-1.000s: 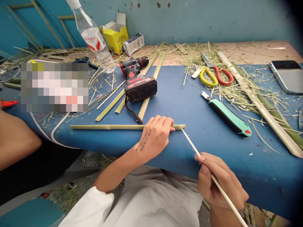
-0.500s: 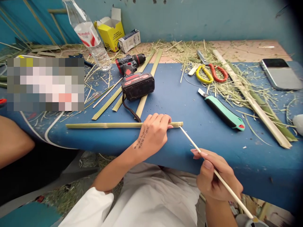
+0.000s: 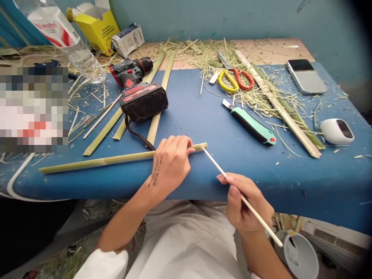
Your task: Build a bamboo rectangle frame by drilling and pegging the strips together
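Pale green bamboo makes up the narrow strip (image 3: pixel 128 158) that slants across the left and centre of the frame, on the near part of the blue tabletop (image 3: pixel 192 116); the left hand (image 3: pixel 173 161), at the centre, grips it close to its right end, fingers curled over it and dark marks showing on the back of the hand; the right hand (image 3: pixel 250 201), lower right of centre, pinches a thin pale stick (image 3: pixel 261 221) between thumb and fingers, its far tip meeting the strip's right end, though whether it enters the strip is too small to tell; above the left hand a black and red drill (image 3: pixel 145 101) lies across flat bamboo pieces (image 3: pixel 104 131); right of centre sit a green and black cutter (image 3: pixel 252 126) with its blade out, and above it scissors (image 3: pixel 242 79) with one yellow and one red handle, among shavings (image 3: pixel 261 100); a phone (image 3: pixel 309 79) lies at upper right, a white rounded device (image 3: pixel 334 131) below it; a bottle (image 3: pixel 69 46) and an opened yellow box (image 3: pixel 97 29) stand at upper left.
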The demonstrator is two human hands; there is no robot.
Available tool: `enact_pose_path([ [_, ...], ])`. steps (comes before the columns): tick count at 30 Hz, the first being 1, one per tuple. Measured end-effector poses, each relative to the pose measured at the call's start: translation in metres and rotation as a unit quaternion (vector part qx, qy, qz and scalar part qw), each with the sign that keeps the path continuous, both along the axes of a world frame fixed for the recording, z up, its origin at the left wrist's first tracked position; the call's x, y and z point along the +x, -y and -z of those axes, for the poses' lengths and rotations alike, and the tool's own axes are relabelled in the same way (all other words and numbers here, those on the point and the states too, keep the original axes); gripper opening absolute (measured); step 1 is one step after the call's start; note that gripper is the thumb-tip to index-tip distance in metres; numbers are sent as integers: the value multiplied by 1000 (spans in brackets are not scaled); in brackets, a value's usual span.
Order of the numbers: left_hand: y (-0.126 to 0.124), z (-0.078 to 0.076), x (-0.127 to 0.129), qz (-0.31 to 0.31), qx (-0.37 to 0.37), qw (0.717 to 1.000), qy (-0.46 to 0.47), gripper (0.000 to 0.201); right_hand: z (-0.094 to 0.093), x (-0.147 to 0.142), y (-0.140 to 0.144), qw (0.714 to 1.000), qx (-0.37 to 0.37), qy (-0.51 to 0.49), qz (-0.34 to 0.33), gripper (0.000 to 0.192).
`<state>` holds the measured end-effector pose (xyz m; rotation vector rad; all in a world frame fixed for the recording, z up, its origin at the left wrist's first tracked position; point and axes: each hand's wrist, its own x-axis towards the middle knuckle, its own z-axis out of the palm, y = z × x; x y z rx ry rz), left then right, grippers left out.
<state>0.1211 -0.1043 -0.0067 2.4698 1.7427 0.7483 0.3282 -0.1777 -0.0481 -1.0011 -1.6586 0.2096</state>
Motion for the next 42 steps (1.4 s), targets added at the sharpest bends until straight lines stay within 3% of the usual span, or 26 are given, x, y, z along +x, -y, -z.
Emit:
enact_pose_path([
  [3, 1, 0, 0, -12, 17, 1000, -1, 10, -6, 0, 1, 999, 13, 44, -25, 50],
  [8, 2, 1, 1, -15, 52, 999, -6, 12, -10, -4, 1, 998, 36, 57, -10, 54],
  [13, 2, 2, 0, -7, 36, 999, -12, 15, -6, -8, -4, 995, 59, 65, -39, 57],
  [21, 1, -2, -5, -7, 22, 999, 25, 12, -8, 3, -16, 971, 119, 176, -111, 51],
  [24, 1, 0, -3, -6, 19, 1000, 1, 5, -14, 12, -12, 975, 44, 178, -124, 56],
  [28, 2, 2, 0, -10, 70, 996, -52, 14, -29, 22, 1, 962, -182, 43, -198, 50],
  [32, 5, 3, 2, -33, 117, 992, -30, 22, -41, 21, 9, 871, -360, -220, -250, 31],
  [35, 7, 4, 0, -20, 126, 992, -14, 26, -41, 13, 12, 822, -437, -293, -218, 18],
  [37, 6, 5, -2, -16, 127, 992, -21, 23, -38, 8, 14, 829, -440, -294, -183, 19],
  [42, 1, 5, -3, 22, 92, 995, -14, 18, -24, -4, 22, 920, -345, -181, -28, 35],
])
